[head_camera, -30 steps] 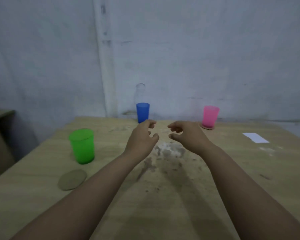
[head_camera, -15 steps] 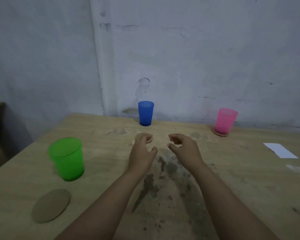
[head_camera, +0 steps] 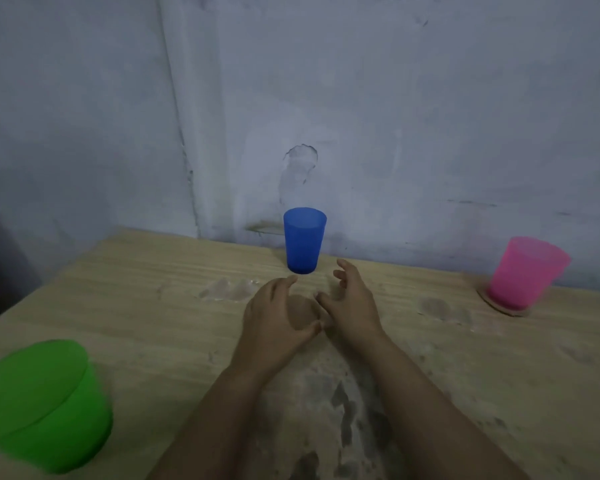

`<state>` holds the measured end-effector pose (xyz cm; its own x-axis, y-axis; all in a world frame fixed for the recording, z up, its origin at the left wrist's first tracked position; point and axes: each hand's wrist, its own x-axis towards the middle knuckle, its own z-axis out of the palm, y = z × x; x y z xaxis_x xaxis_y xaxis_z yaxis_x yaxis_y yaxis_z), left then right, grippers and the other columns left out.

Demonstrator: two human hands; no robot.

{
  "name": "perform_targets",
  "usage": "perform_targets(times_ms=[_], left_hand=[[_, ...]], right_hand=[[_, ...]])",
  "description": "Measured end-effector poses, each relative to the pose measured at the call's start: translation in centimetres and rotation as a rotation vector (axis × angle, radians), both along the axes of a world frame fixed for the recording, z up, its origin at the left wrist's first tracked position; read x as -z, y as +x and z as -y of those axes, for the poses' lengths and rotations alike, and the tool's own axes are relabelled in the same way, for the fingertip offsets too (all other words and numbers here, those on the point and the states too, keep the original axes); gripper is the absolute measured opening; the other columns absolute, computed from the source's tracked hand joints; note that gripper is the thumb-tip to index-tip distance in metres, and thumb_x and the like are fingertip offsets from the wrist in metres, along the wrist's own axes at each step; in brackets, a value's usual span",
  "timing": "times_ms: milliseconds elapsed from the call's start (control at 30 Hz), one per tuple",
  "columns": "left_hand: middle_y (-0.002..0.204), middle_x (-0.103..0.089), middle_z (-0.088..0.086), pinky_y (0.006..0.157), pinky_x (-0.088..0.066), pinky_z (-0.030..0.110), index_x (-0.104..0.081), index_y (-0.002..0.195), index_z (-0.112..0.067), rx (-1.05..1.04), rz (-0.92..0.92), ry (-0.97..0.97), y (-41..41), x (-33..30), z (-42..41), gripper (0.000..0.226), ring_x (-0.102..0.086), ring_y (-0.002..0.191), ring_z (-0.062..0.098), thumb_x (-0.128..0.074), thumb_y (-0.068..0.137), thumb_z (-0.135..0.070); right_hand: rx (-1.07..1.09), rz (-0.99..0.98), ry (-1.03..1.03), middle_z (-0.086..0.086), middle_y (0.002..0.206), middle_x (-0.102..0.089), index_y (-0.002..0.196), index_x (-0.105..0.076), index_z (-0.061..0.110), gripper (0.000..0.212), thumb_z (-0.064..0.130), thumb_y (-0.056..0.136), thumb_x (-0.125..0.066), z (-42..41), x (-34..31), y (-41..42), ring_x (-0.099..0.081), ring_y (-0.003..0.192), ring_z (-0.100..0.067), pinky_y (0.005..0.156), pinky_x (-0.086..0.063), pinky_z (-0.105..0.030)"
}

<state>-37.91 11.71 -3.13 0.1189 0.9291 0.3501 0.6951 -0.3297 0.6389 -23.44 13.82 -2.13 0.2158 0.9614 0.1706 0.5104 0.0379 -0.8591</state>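
A round brown coaster (head_camera: 303,310) lies on the wooden table (head_camera: 153,306), just in front of an upright blue cup (head_camera: 305,240) near the wall. My left hand (head_camera: 274,320) curls round the coaster, forefinger over its far edge and thumb at its near edge. My right hand (head_camera: 352,306) is close on the coaster's right with relaxed, spread fingers; its thumb reaches the coaster's right edge. Neither hand touches the blue cup.
A pink cup (head_camera: 525,271) stands on its own coaster (head_camera: 506,310) at the far right. A green cup (head_camera: 45,403), blurred, is at the near left corner. The wall rises right behind the table. Dark stains mark the wood between my forearms.
Both hands have moved forward and down to the coaster in front of the blue cup. My head has come closer, so the green cup slid toward the lower left.
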Motion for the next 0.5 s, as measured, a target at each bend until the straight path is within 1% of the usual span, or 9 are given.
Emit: perform_targets(times_ms=[100, 200, 300, 333, 400, 433, 500], left_hand=[[0.149, -0.031, -0.006, 0.113, -0.026, 0.034, -0.025, 0.145, -0.028, -0.007, 0.008, -0.024, 0.1, 0.8, -0.6, 0.094, -0.027, 0.136, 0.01, -0.067, 0.068, -0.063], [0.149, -0.031, -0.005, 0.109, -0.023, 0.029, -0.02, 0.146, -0.026, 0.001, -0.044, -0.009, 0.1, 1.4, -1.1, 0.1, -0.025, 0.136, 0.01, -0.066, 0.066, -0.066], [0.151, -0.028, -0.002, 0.11, -0.025, 0.032, -0.016, 0.147, -0.024, -0.057, -0.064, -0.051, 0.3, 1.6, -1.1, 0.107, -0.023, 0.138, 0.014, -0.063, 0.064, -0.072], [0.151, -0.027, -0.002, 0.111, -0.024, 0.033, -0.014, 0.147, -0.023, -0.093, -0.089, -0.061, 0.2, 1.8, -1.1, 0.11, -0.022, 0.139, 0.014, -0.061, 0.062, -0.076], [0.151, -0.028, -0.001, 0.113, -0.022, 0.035, -0.013, 0.147, -0.022, -0.148, -0.136, -0.072, 0.1, 1.8, -1.0, 0.116, -0.022, 0.139, 0.016, -0.054, 0.059, -0.084], [0.15, -0.029, 0.0, 0.114, -0.022, 0.035, -0.014, 0.147, -0.021, -0.161, -0.146, -0.075, 0.0, 1.8, -0.8, 0.117, -0.022, 0.139, 0.017, -0.052, 0.057, -0.086], [0.149, -0.032, -0.001, 0.113, -0.024, 0.034, -0.016, 0.147, -0.021, -0.157, -0.13, -0.073, -0.1, 1.8, -0.6, 0.116, -0.024, 0.138, 0.017, -0.052, 0.057, -0.085]], right_hand=[[0.005, -0.054, 0.036, -0.006, 0.143, -0.041, 0.144, -0.022, 0.021, 0.086, 0.019, 0.076, -0.074, -3.0, 0.5, -0.8, -0.042, 0.128, -0.019, 0.097, -0.036, -0.026], [-0.002, -0.11, 0.039, -0.007, 0.147, -0.036, 0.146, -0.014, 0.022, 0.098, 0.027, 0.072, -0.078, -5.6, 0.5, -1.5, -0.039, 0.131, -0.023, 0.096, -0.036, -0.03], [-0.042, -0.177, 0.036, -0.005, 0.148, -0.035, 0.145, -0.012, 0.024, 0.103, 0.029, 0.068, -0.081, -7.4, 0.3, -2.0, -0.041, 0.129, -0.023, 0.092, -0.036, -0.029], [-0.055, -0.21, 0.035, -0.004, 0.146, -0.036, 0.145, -0.013, 0.026, 0.103, 0.028, 0.068, -0.081, -7.9, 0.3, -2.2, -0.044, 0.125, -0.022, 0.09, -0.037, -0.028], [-0.059, -0.248, 0.031, -0.001, 0.14, -0.042, 0.143, -0.017, 0.027, 0.098, 0.027, 0.068, -0.081, -8.4, 0.2, -2.5, -0.048, 0.111, -0.014, 0.084, -0.04, -0.026], [-0.055, -0.239, 0.027, 0.002, 0.133, -0.045, 0.141, -0.021, 0.026, 0.094, 0.028, 0.068, -0.08, -8.6, 0.1, -2.7, -0.047, 0.105, -0.012, 0.08, -0.041, -0.026], [-0.044, -0.216, 0.028, 0.008, 0.118, -0.049, 0.135, -0.031, 0.023, 0.083, 0.031, 0.068, -0.079, -8.5, 0.0, -2.9, -0.05, 0.101, -0.013, 0.074, -0.042, -0.024]])
